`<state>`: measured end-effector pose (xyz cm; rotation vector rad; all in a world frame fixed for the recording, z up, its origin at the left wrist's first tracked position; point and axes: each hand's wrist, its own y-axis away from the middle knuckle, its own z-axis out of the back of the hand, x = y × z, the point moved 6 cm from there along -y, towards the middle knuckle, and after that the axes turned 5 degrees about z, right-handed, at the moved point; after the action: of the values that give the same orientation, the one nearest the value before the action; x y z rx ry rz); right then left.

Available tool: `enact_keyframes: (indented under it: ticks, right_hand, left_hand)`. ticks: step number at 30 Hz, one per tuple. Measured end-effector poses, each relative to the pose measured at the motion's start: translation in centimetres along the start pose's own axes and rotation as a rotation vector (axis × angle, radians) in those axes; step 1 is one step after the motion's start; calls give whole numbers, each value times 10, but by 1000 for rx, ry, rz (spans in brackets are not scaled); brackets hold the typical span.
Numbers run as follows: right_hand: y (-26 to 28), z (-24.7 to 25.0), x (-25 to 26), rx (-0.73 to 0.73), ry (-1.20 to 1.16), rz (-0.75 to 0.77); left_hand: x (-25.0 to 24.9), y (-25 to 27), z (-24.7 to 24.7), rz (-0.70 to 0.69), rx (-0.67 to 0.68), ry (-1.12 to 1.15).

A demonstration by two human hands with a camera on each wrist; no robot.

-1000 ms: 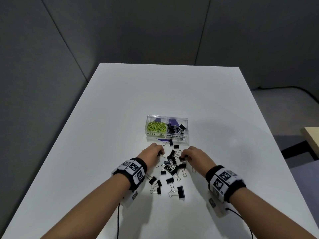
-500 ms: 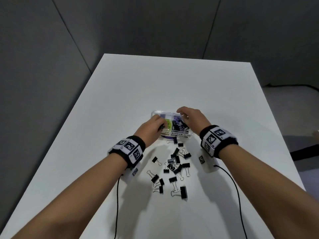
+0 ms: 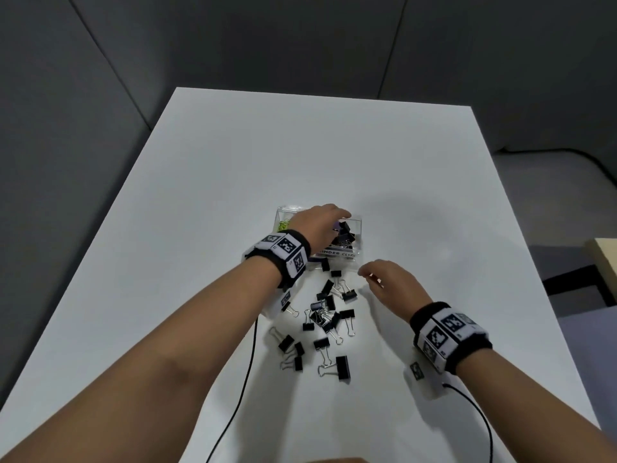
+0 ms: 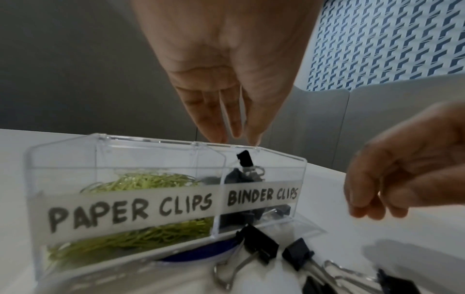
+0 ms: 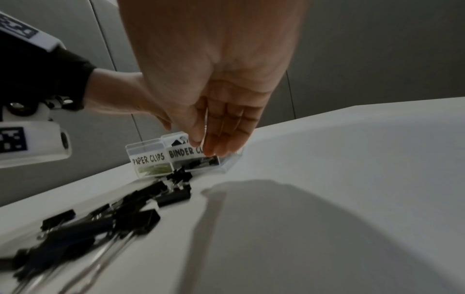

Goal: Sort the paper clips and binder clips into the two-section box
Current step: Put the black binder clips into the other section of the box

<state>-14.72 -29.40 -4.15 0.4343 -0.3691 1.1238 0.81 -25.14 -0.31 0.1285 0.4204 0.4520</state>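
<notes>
A clear two-section box (image 3: 337,253) stands mid-table, labelled PAPER CLIPS and BINDER CLIPS (image 4: 125,208). Green paper clips (image 4: 141,183) fill its left section and black binder clips (image 3: 345,233) lie in the right one. My left hand (image 3: 337,217) hovers over the binder section with straight fingers pointing down (image 4: 234,137). One black binder clip (image 4: 244,158) is just under the fingertips, apart from them. My right hand (image 3: 367,275) hangs empty in front of the box's right end, fingers loosely curled (image 5: 214,149). Several loose binder clips (image 3: 325,312) lie scattered before the box.
The white table (image 3: 434,162) ends at a grey wall behind. Black cables (image 3: 247,379) run from both wrist bands toward me. A pale wooden edge (image 3: 606,262) shows off the table at the right. The box sits on a blue disc (image 4: 201,256).
My right hand has drawn back from the box toward me. My left hand has shifted right over the binder section, and its fingers have straightened.
</notes>
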Motion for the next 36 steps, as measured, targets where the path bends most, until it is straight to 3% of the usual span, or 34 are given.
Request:
enact_keyframes:
  ticks: [4,8,12,15,23,26,30,36]
  right_hand:
    - [8,-16,8,119,57,76]
    - [13,-38,17,205,204,153]
    - [17,-45,21,120,199,99]
    - [19,-48,20,132,142,6]
    - [11,-47,21,203,113,-63]
    - [12,-45,17,152,19,-79]
    - [13,-32,10,73,-41,-208]
    - [19,-44,9,207,58,-202]
  left_hand:
    - [-3,26,-3,-97,-94,-26]
    - [0,58,-48,-220,54,-160]
    - [19,64,-75,-120,122,-255]
    - [22,65,-77,-82,79,-235]
    - [31,70,-86,-2,79,-232]
    - [33,70,-87,30,80,-205]
    - [37,67,-84,91,105,-125]
    - [31,64,-81,115,113,-26]
